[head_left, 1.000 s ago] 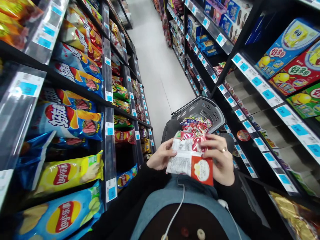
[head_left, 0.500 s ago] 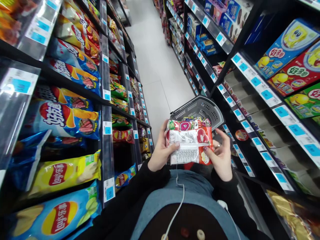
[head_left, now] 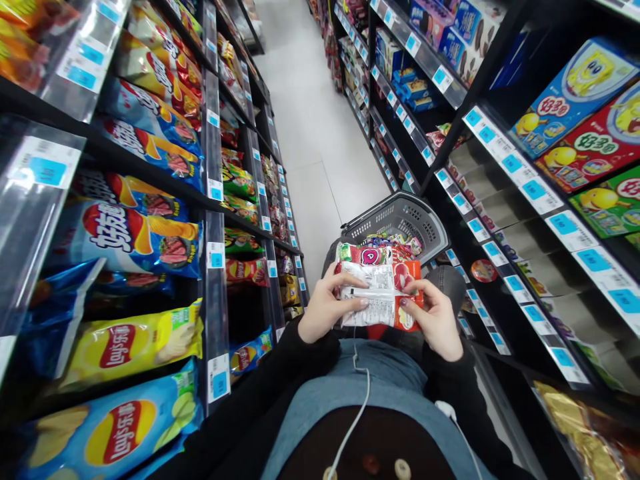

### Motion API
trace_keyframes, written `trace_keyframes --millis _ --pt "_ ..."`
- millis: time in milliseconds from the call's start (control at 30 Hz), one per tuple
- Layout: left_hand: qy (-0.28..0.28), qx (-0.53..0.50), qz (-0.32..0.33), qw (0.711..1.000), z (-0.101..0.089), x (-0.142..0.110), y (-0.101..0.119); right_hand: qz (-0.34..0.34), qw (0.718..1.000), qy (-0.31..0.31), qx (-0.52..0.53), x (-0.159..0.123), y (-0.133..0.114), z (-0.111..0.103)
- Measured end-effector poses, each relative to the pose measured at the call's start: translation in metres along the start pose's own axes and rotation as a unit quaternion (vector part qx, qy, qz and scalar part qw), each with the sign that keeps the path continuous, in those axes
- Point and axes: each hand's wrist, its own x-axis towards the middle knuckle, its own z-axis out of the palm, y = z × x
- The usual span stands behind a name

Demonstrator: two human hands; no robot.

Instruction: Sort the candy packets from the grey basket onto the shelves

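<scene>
A red-and-white candy bag (head_left: 383,308) is in front of my lap, its printed back and pale lengthwise seam facing up. My left hand (head_left: 325,305) is closed on its left side, with thumb and fingers lying on the back face near the seam. On the right side, my right hand (head_left: 436,321) pinches the red end between thumb and forefinger. A red and green strip with a round pink logo (head_left: 371,256) shows along the far edge; whether it belongs to the same bag is unclear. Just beyond stands a grey shopping basket (head_left: 423,223) with small colourful packets (head_left: 395,241) inside.
Shelves of chip bags (head_left: 120,347) rise close on my left. On the right, shelf edges with blue price tags (head_left: 533,190) run beside snack boxes (head_left: 575,100). The pale aisle floor (head_left: 305,133) stretches ahead. A white cable (head_left: 365,400) hangs over my front.
Fingers of both hands have shifted from the bag's edges onto its back face, near the seam. The bag has settled slightly, and more of the packets in the basket shows.
</scene>
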Motion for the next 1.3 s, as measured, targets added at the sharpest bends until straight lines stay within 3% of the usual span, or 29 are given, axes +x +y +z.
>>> trace_keyframes --millis 233,500,733,933,1300 --pt "0.031 -0.042 -0.001 0.999 0.003 0.004 -0.008 0.013 1.0 -0.014 0.024 -0.002 0.008 0.005" --pt "0.069 -0.031 0.017 0.997 0.006 0.006 -0.006 -0.01 0.999 0.039 -0.001 0.0 0.001 0.013" --pt "0.028 -0.017 0.023 0.999 -0.002 0.01 -0.012 -0.027 0.998 0.0 -0.057 0.004 -0.002 0.011" --pt "-0.004 0.051 0.04 0.998 -0.008 0.012 -0.005 0.016 0.999 0.036 0.001 0.007 -0.002 0.015" --pt "-0.012 0.083 0.021 0.996 -0.011 0.017 -0.009 0.01 0.999 0.009 -0.041 0.008 0.002 0.008"
